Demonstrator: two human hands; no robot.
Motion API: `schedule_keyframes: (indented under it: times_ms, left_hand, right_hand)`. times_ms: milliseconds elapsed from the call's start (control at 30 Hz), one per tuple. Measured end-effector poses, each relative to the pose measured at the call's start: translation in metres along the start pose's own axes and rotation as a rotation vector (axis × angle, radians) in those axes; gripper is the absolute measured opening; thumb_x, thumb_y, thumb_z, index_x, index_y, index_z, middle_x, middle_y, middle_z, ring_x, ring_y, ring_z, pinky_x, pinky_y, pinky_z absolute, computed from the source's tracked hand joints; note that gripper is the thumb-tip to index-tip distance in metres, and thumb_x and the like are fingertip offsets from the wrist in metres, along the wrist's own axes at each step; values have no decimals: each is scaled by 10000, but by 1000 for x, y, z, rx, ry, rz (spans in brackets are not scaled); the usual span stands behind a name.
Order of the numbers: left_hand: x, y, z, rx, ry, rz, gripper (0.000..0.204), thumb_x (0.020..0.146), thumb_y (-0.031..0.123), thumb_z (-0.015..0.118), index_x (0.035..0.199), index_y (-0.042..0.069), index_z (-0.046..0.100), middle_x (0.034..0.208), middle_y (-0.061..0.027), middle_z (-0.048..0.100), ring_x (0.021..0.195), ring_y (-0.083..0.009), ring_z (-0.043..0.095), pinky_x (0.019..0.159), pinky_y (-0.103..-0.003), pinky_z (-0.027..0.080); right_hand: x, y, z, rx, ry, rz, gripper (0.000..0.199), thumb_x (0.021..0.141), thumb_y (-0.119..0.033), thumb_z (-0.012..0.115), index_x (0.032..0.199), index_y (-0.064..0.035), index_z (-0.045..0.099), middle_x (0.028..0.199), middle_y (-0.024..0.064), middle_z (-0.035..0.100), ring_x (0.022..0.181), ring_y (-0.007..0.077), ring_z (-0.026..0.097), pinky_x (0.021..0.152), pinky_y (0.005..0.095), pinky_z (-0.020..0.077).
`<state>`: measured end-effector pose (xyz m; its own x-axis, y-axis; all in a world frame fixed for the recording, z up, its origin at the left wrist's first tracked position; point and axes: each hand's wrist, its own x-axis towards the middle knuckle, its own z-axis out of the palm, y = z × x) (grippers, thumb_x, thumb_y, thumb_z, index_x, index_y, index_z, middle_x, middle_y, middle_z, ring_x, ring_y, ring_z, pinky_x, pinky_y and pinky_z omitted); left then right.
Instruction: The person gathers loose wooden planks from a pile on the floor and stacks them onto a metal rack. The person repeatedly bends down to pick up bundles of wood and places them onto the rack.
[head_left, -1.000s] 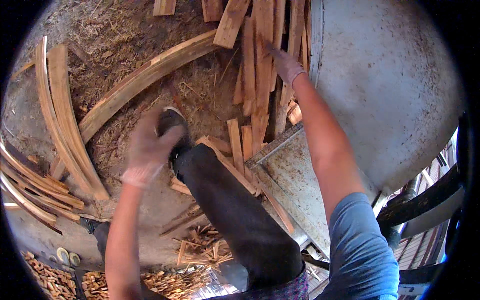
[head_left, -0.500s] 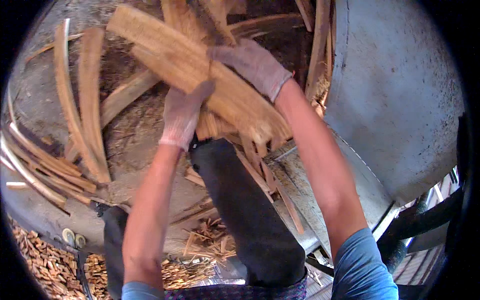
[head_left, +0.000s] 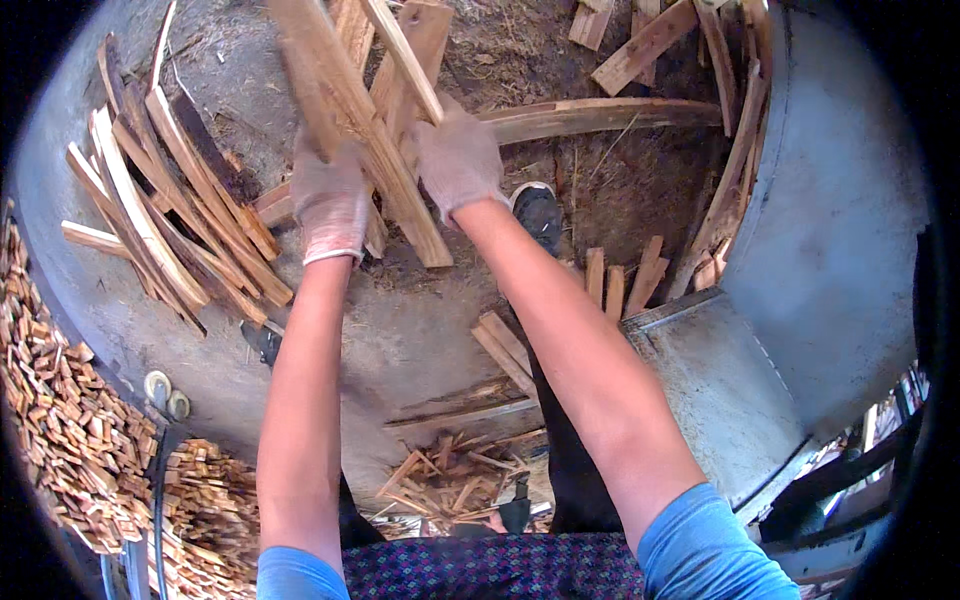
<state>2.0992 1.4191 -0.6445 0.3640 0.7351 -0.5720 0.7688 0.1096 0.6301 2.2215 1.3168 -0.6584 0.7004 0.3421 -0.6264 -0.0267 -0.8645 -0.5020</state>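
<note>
Both hands wear pale knitted work gloves and reach forward over the ground. My left hand (head_left: pixel 332 200) is closed on wooden boards (head_left: pixel 315 80), which slant up and away in front of it, their far ends blurred. My right hand (head_left: pixel 458 163) is closed around a narrow wooden strip (head_left: pixel 398 55) that rises toward the upper left. Between the hands a longer board (head_left: pixel 405 195) slants down toward me, its near end in the air or on the ground; I cannot tell which. A wider board (head_left: pixel 420 45) lies behind the strip, partly covered.
Curved wooden slats (head_left: pixel 180 200) lie heaped at the left. A long bent slat (head_left: pixel 610 118) crosses the ground ahead near my shoe (head_left: pixel 538 215). Large grey metal surfaces (head_left: pixel 840 200) stand at the right. Small wood pieces (head_left: pixel 70 440) fill the lower left, and splinters (head_left: pixel 460 480) lie near me.
Both hands have moved forward, away from my raised leg, and the leg is lower. The boards now point away from me instead of lying across my front. The view has shifted.
</note>
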Motion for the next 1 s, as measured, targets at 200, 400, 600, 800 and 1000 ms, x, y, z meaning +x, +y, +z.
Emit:
schedule_keyframes:
  times_ms: [200,400,600,800,1000]
  left_hand:
    - [-29,8,-62,-504,-82,-295,546,966,345,711,1350,-7,547,1133,-121,680,987,-161,660,820,-312,544]
    - [-43,-68,-148,-267,-307,-177,424,1041,368,592,1283,40,707,1154,-95,697,1023,-192,662,910,-337,548]
    - [67,-131,-324,-53,28,-343,637,967,394,704,1388,-76,618,1283,-124,658,1099,-216,631,984,-352,507]
    - [90,-154,-310,825,277,286,738,1002,321,680,1583,-21,380,1604,-224,442,1479,-338,426,1232,-409,303]
    - [-3,-68,-68,503,-96,238,917,897,294,797,1607,-20,308,1612,-261,403,1498,-398,391,1236,-445,319]
  right_hand:
    - [-115,2,0,-73,-68,-190,406,988,-295,599,1319,-62,637,977,256,695,922,463,694,807,549,554]
    - [-179,-67,19,-202,-707,-394,753,913,-387,706,1492,31,465,1311,274,627,1129,425,675,959,517,541]
    - [-97,-25,-9,148,-325,7,693,903,-409,723,1441,-7,553,1340,293,640,1246,424,631,1064,459,491]
    - [-14,100,-69,-147,192,106,617,859,-356,746,1333,15,610,1236,309,688,1171,463,659,1020,505,511]
    - [74,119,-146,-246,428,222,647,855,-400,774,1271,54,575,1190,306,696,1147,470,665,997,512,517]
